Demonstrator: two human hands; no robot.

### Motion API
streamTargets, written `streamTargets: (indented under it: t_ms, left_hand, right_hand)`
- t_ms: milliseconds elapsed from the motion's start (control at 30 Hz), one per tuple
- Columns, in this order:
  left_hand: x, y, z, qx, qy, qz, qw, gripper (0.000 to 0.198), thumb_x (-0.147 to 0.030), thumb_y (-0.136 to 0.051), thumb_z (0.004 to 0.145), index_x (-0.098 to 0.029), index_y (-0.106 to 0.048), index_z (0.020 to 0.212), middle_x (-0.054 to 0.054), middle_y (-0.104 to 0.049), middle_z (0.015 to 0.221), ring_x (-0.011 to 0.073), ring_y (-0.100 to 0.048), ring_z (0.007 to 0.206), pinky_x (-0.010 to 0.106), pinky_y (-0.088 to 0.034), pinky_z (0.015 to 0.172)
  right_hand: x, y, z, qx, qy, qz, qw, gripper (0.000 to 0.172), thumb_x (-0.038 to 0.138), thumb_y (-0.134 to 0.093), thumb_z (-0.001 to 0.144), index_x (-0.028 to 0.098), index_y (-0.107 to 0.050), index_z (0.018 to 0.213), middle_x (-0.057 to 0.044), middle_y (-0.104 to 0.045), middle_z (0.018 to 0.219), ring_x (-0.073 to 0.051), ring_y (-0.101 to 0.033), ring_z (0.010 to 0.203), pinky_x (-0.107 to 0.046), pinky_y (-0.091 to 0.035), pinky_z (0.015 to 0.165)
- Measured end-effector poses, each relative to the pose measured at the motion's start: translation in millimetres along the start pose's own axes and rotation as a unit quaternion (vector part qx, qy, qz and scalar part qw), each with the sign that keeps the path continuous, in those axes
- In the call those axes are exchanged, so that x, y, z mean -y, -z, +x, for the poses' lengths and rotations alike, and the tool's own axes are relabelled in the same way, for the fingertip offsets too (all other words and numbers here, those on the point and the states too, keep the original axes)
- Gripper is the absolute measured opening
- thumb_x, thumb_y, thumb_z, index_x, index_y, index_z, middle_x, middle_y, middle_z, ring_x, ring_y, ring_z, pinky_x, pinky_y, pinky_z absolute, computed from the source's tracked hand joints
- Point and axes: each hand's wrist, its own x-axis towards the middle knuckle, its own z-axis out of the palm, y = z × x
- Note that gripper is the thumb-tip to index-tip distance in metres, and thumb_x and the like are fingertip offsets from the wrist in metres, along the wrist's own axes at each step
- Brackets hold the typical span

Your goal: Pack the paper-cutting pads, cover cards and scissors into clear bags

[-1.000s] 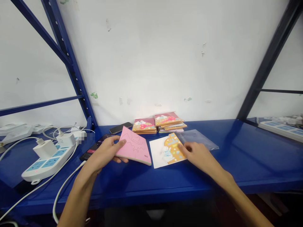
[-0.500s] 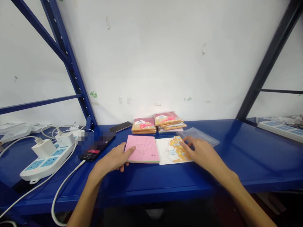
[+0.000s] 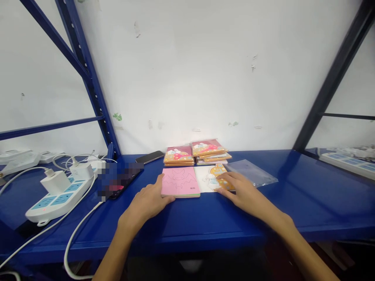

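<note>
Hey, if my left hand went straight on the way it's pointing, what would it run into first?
The pink paper pad, most likely: your left hand points toward its left edge and seems to be touching it, though exact contact is hard to tell.

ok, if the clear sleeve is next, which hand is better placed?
Right, I'd say. The right hand is at the orange-and-white booklet, next to the clear sleeve. The left hand is farther off, at the pink paper's left edge.
</note>
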Motion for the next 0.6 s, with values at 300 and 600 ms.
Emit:
streamTargets:
  t_ms: [300, 600]
  left_hand:
    - [-3, 6.0, -17, -0.011, 0.037, 0.048, 0.998, 0.075, -0.05, -0.056, 0.09, -0.014, -0.041, 0.155, 0.027, -0.071, 0.126, 0.0489, -0.066, 0.116, 0.049, -0.048, 0.088]
    - [4, 26.6, -31, -0.058, -0.052, -0.142, 0.987, 0.063, -0.06, -0.053, 0.092, -0.024, -0.057, 0.143, 0.003, -0.072, 0.074, 0.0287, -0.067, 0.065, 0.031, -0.041, 0.063]
  right_hand:
    - [63, -12, 52, -0.035, 0.128, -0.087, 0.987, 0.032, 0.03, -0.057, 0.101, 0.02, -0.065, 0.13, -0.018, -0.053, 0.152, -0.035, -0.047, 0.143, -0.054, -0.041, 0.115]
    - [88, -64, 170, 0.011, 0.114, -0.163, 0.98, 0.07, 0.047, -0.05, 0.104, 0.003, -0.038, 0.156, -0.03, -0.036, 0.162, -0.04, -0.032, 0.152, -0.059, -0.029, 0.12]
